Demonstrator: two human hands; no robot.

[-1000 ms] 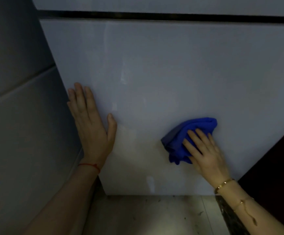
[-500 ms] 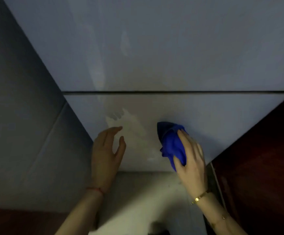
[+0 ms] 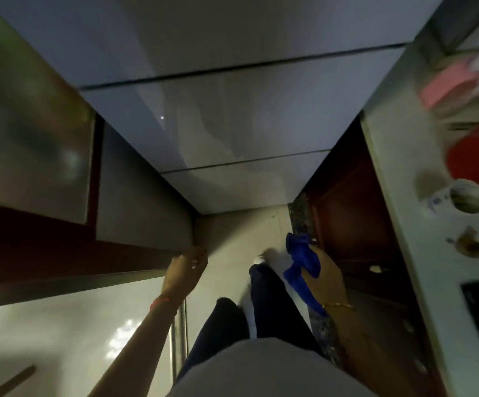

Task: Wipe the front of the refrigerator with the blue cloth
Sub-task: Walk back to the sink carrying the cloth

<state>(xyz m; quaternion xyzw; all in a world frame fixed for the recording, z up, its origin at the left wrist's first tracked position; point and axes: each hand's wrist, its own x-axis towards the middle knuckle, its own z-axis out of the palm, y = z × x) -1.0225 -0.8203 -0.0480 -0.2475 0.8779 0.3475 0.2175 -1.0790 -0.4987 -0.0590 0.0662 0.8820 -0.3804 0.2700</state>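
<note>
While the fridge (image 3: 232, 116) fills the upper centre of the frame, the right hand (image 3: 325, 270) at lower right grips the bunched blue cloth (image 3: 304, 259), clear of the fridge. Left hand (image 3: 185, 267), lower centre, hangs loosely curled, holding nothing.

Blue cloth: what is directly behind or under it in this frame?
The blue cloth hangs bunched from the right hand, away from the refrigerator front. Behind it are pale floor and a dark trouser leg. The fingers holding it are covered.
</note>
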